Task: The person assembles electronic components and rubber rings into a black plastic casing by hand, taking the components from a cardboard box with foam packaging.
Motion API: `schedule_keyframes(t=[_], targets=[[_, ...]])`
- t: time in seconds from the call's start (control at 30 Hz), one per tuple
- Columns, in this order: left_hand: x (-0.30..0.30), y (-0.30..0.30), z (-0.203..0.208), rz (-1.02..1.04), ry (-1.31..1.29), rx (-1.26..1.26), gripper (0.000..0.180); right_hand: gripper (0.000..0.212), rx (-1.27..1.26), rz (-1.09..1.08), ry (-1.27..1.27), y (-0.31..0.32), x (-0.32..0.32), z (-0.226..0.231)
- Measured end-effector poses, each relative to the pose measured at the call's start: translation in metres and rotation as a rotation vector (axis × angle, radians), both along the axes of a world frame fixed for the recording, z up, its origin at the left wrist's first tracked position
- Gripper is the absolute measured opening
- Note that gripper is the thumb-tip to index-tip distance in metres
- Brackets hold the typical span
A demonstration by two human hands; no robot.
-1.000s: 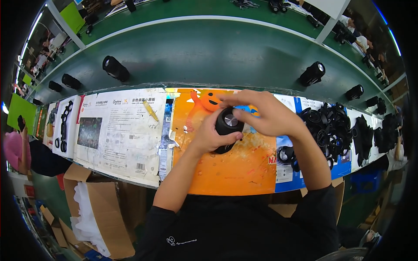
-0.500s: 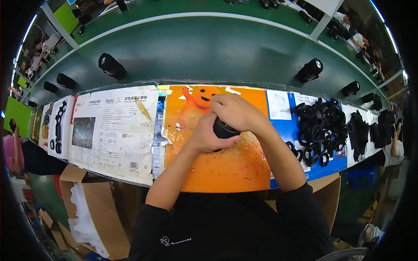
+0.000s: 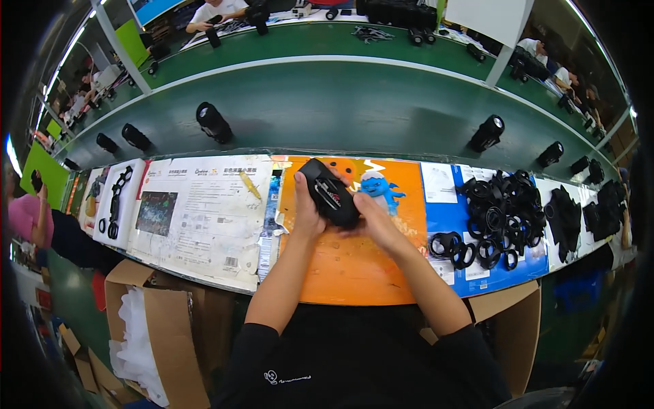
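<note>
Over the orange board [image 3: 354, 279] on the bench, I hold a black cylindrical portable speaker [image 3: 328, 194] in both hands. It lies tilted, and a long recess with ports or contacts faces up toward me. My left hand [image 3: 308, 208] is closed round its left side, thumb along the edge. My right hand [image 3: 373, 221] grips the lower right end, with the thumb on top and the other fingers mostly hidden beneath. To the right, a heap of black rings [image 3: 501, 208] lies on a blue board [image 3: 531, 262], with a few loose rings nearest my right hand.
Beyond the bench runs a green conveyor [image 3: 327, 102] with several black speakers [image 3: 214, 123] standing on it. A yellow cutter-like tool [image 3: 250, 184] lies on the white board [image 3: 197, 238] at left. Cardboard boxes [image 3: 160, 334] stand below the bench. Co-workers sit at both sides and across.
The speaker has turned from upright to tilted, showing its recessed side. My right hand has come off its top to its lower right end. The whole view has shifted.
</note>
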State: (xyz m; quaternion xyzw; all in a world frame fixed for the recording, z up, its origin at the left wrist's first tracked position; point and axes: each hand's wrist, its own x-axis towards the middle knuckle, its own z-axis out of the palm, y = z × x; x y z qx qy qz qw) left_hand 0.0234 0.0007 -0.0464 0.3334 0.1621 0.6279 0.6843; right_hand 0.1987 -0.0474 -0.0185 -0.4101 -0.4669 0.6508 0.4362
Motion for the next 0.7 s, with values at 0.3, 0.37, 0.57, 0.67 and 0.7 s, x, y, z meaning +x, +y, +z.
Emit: schedule_keyframes(t=[0.3, 0.37, 0.57, 0.67, 0.7], targets=[[-0.012, 0.013, -0.025, 0.068, 0.32, -0.219, 0.06, 0.049, 0.149, -0.295, -0.114, 0.066, -0.017, 0.027], [-0.001, 0.01, -0.022, 0.108, 0.381, -0.187, 0.048, 0.049, 0.527, -0.445, -0.425, 0.115, 0.013, 0.034], [-0.02, 0.016, 0.005, 0.42, 0.701, 0.117, 0.037, 0.063, 0.827, -0.519, -1.091, 0.227, 0.098, 0.059], [-0.079, 0.054, 0.036, 0.84, 0.914, 0.182, 0.046, 0.067, 0.741, -0.487, -1.25, 0.256, 0.118, 0.037], [-0.103, 0.077, 0.038, 1.024, 1.013, 0.229, 0.061, 0.072, 0.786, -0.473, -1.321, 0.261, 0.125, 0.03]])
